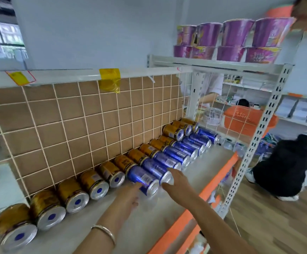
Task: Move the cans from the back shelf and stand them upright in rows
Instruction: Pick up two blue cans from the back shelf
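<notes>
left hand (130, 197): straight fingers touch the nearest blue can (142, 179), which lies on its side on the shelf (167, 204). right hand (175, 180): thumb and fingers flank the next blue can (154, 168); grasp cannot be told. gold cans (68, 189) lie at 10 o'clock, against the gridded back panel (57, 125); noodle cups (231, 39) at 1 o'clock.

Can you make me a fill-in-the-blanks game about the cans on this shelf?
1. The gold cans at the back lie on their ____.
2. The left hand and right hand reach toward the front cans, which are coloured ____.
3. The left wrist wears a silver ____.
4. The noodle cups on the upper shelf are coloured ____.

Missing words: sides, blue, bracelet, purple.
</notes>
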